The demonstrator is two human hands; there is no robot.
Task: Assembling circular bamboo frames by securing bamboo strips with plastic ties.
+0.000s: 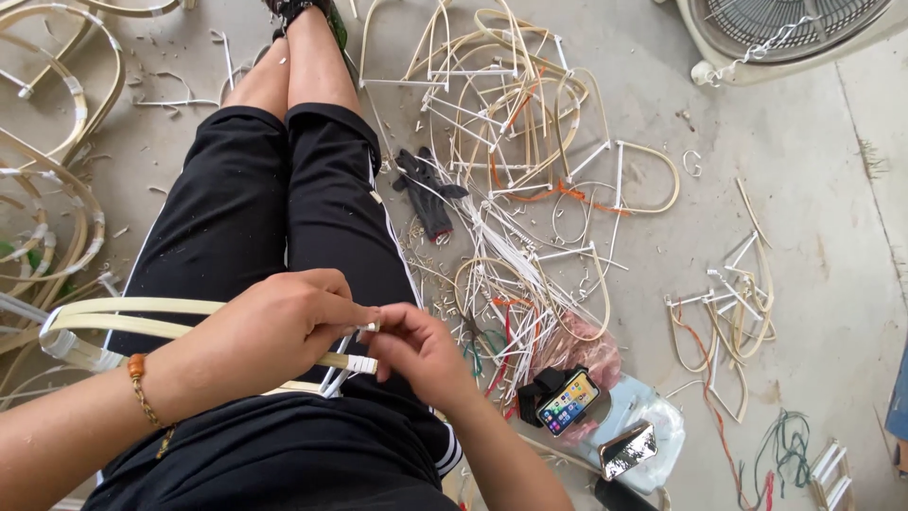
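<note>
Here, from the head camera: seated on a concrete floor (pixel 813 170), legs in black shorts (pixel 255 218) stretched forward, bent cane frame (pixel 123 317) laid across the lap so both ends stay within reach. Left hand (pixel 270 331) closed over the frame's near end, fingers curled around the pale strips, pinning them steady against the thigh. Right hand (pixel 416 350) meeting it from the other side, thumb and forefinger pinched on a small white binding strip (pixel 364 327) at the joint, remaining fingers folded in; held close to the left hand's fingertips, apparently so the wrap stays tight. Beaded bracelet (pixel 142 383) on the left wrist.

Ahead of the knees, a tangled heap of similar cane loops (pixel 511 123) bound with white ties and orange cord, spread loosely on the floor, apart from the lap. Black gloves (pixel 426 194) dropped just beside the right leg, unworn, both hands bare. Smartphone (pixel 567 401) propped in a black holder near the right knee, screen tilted up toward the wearer. More curved frames (pixel 47 189) stacked at the left edge. White fan (pixel 785 28) standing at the upper right corner. Short offcuts scattered across the floor.
</note>
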